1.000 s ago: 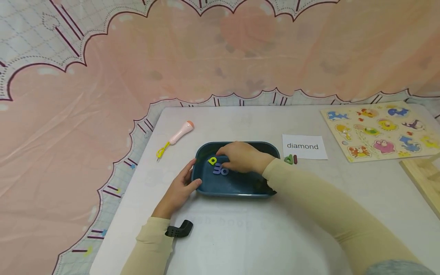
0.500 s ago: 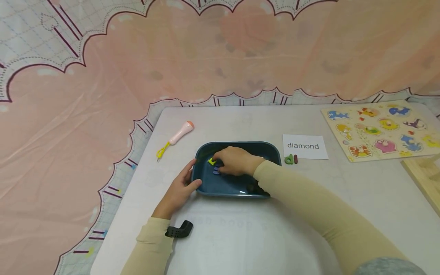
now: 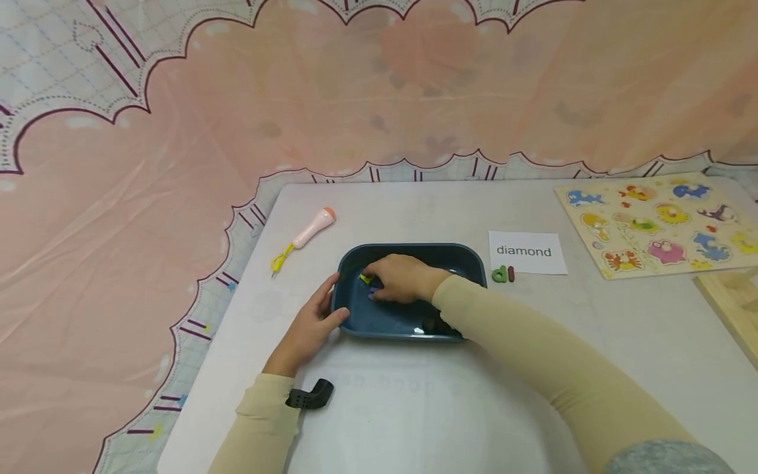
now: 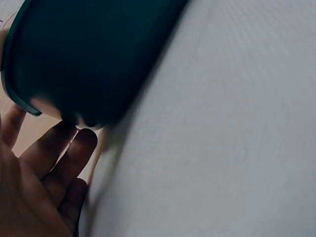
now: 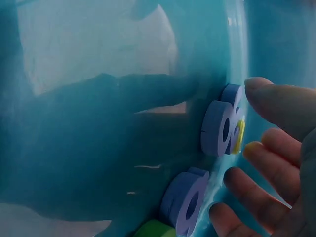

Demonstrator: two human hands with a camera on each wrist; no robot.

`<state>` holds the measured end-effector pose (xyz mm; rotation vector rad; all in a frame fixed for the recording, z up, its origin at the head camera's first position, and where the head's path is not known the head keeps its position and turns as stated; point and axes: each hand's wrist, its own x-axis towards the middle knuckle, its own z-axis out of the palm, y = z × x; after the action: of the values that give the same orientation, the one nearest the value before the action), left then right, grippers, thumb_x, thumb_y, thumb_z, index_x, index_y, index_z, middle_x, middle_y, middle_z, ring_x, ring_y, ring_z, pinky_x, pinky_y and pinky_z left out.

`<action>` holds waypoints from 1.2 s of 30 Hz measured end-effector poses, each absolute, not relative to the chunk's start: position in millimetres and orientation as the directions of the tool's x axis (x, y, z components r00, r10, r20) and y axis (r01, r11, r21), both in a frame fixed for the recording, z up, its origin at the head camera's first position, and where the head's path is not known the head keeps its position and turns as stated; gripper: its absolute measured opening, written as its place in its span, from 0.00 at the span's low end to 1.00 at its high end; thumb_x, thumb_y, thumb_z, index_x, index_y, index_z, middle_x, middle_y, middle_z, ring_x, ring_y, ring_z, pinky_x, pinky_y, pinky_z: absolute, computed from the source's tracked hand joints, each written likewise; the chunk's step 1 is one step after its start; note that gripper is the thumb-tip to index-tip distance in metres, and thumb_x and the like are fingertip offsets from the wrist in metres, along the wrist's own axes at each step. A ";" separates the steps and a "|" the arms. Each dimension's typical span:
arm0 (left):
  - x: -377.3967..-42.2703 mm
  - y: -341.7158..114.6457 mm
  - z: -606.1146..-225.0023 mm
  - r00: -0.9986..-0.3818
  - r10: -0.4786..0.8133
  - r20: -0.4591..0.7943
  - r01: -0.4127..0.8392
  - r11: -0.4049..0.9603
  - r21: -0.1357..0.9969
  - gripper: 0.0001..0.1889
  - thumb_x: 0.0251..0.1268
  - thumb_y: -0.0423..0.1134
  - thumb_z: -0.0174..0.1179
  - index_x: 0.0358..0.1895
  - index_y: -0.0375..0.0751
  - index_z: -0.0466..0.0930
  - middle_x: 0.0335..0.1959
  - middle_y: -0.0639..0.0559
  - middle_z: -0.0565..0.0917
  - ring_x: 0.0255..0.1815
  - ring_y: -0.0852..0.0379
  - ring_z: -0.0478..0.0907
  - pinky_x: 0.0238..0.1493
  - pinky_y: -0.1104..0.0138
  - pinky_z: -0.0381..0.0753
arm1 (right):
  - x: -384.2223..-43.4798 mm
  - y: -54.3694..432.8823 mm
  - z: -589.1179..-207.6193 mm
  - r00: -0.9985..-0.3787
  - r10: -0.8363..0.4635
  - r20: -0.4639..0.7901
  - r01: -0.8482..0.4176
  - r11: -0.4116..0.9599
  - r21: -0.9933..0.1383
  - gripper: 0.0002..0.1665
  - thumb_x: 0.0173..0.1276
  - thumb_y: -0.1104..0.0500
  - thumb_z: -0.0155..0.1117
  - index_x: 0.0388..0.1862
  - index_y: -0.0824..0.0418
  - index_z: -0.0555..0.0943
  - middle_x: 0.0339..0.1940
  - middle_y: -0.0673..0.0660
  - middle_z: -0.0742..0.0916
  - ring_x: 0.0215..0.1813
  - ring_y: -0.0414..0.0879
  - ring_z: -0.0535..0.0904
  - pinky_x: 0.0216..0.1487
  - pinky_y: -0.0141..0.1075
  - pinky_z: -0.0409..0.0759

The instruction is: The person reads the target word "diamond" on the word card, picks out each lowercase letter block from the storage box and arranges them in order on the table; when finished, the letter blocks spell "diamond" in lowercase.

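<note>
My left hand (image 3: 310,329) holds the left end of a dark blue tray (image 3: 408,334), thumb on the rim and fingers along the outer wall. Inside the tray, my right hand (image 3: 405,278) reaches over small letters. A yellow letter (image 3: 366,279) and a purple-blue letter (image 3: 373,291) show by its fingertips, partly hidden. In the right wrist view, thumb and fingers are spread apart beside a purple-blue letter o (image 5: 216,129), with a sliver of the yellow letter (image 5: 239,136) behind it. Another purple-blue letter (image 5: 185,205) and a green piece (image 5: 155,229) lie closer to the camera.
Right of the tray lie a "diamond" card (image 3: 527,253), a green letter d (image 3: 499,274) and a dark red letter (image 3: 511,274). An animal puzzle board (image 3: 663,227) and a wooden piece (image 3: 728,309) are farther right. A pink pen-like tool (image 3: 314,227) lies at back left.
My right hand has shifted slightly left and down within the tray, covering more of the yellow and purple-blue letters. My left hand stays at the tray's left end.
</note>
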<state>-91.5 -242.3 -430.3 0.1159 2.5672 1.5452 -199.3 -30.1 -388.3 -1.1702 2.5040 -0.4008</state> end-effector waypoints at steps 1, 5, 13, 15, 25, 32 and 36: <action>-91.5 -242.2 -430.5 -0.987 0.136 -0.080 -0.006 0.470 0.883 0.37 0.74 0.43 0.58 0.81 0.51 0.51 0.74 0.34 0.64 0.75 0.40 0.61 0.70 0.43 0.59 | -199.5 -30.5 -388.5 -0.599 -0.777 -0.195 -0.678 0.621 -0.392 0.32 0.73 0.48 0.64 0.71 0.59 0.74 0.64 0.56 0.82 0.63 0.48 0.77 0.67 0.43 0.70; -91.1 -242.0 -431.1 -0.989 0.135 -0.066 0.008 0.486 0.874 0.37 0.74 0.43 0.57 0.81 0.51 0.51 0.73 0.33 0.65 0.74 0.38 0.62 0.69 0.42 0.60 | -199.5 -31.4 -389.6 -0.601 -0.773 -0.202 -0.675 0.626 -0.391 0.31 0.73 0.48 0.64 0.70 0.58 0.75 0.64 0.55 0.82 0.62 0.47 0.78 0.67 0.43 0.71; -92.1 -241.8 -430.3 -0.986 0.123 -0.112 -0.042 0.470 0.882 0.38 0.74 0.44 0.58 0.81 0.54 0.50 0.75 0.37 0.64 0.75 0.41 0.62 0.70 0.43 0.59 | -198.7 -31.0 -390.4 -0.574 -0.798 -0.186 -0.686 0.592 -0.422 0.24 0.73 0.51 0.65 0.65 0.56 0.79 0.59 0.53 0.84 0.53 0.44 0.80 0.64 0.41 0.74; -92.2 -241.7 -429.8 -0.985 0.125 -0.116 -0.045 0.467 0.883 0.38 0.74 0.44 0.58 0.81 0.54 0.50 0.75 0.37 0.64 0.75 0.42 0.62 0.71 0.44 0.59 | -198.5 -31.1 -390.3 -0.563 -0.805 -0.186 -0.693 0.583 -0.425 0.23 0.73 0.52 0.65 0.64 0.56 0.80 0.58 0.53 0.85 0.53 0.44 0.80 0.64 0.41 0.74; -92.4 -240.9 -429.1 -0.987 0.121 -0.110 -0.041 0.465 0.884 0.38 0.74 0.44 0.59 0.81 0.54 0.51 0.75 0.38 0.64 0.75 0.43 0.61 0.71 0.44 0.59 | -198.9 -34.5 -389.2 -0.592 -0.789 -0.164 -0.693 0.602 -0.396 0.23 0.73 0.53 0.64 0.64 0.57 0.80 0.58 0.53 0.85 0.56 0.45 0.80 0.64 0.42 0.74; -92.5 -241.7 -429.6 -0.987 0.128 -0.097 -0.029 0.453 0.891 0.38 0.74 0.42 0.59 0.81 0.53 0.51 0.74 0.37 0.65 0.75 0.43 0.62 0.71 0.44 0.58 | -200.8 -39.3 -393.4 -0.581 -0.799 -0.155 -0.714 0.592 -0.373 0.21 0.73 0.51 0.65 0.61 0.57 0.81 0.53 0.51 0.87 0.49 0.42 0.81 0.59 0.40 0.77; -93.1 -242.4 -430.8 -0.987 0.141 -0.080 -0.009 0.448 0.894 0.37 0.74 0.42 0.59 0.81 0.51 0.51 0.74 0.36 0.65 0.74 0.42 0.62 0.71 0.43 0.57 | -201.3 -40.7 -394.6 -0.588 -0.794 -0.153 -0.706 0.597 -0.381 0.20 0.73 0.51 0.65 0.60 0.56 0.82 0.51 0.51 0.87 0.47 0.42 0.80 0.58 0.39 0.78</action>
<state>-93.1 -242.4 -430.8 0.1167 2.5487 1.5757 -201.3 -40.7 -394.6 -1.2209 2.5202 -0.4047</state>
